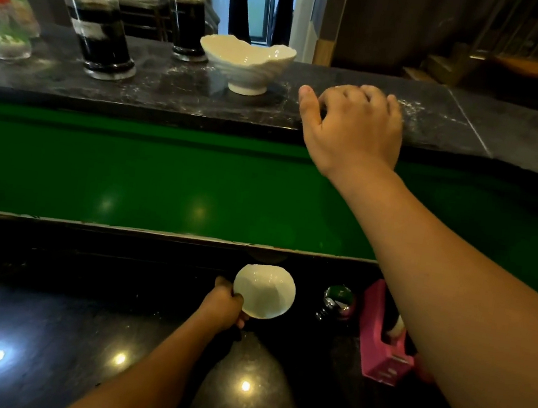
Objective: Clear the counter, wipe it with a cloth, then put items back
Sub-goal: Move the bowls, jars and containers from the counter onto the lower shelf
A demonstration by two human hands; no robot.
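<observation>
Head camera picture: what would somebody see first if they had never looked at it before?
Probably the bright green panel across the middle, between the two dark counters. Next, the white wavy bowl standing on the upper counter, with the right hand reaching beside it. Lower down, the left hand holds a small white bowl.

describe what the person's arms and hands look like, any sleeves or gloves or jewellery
Both arms are bare as far as the view shows, with no sleeve in the frame. The left hand and right hand wear no gloves. No watch or bracelet shows at either wrist. A faint glint near a knuckle of the right hand could be a ring, but it is too blurred to tell.
</observation>
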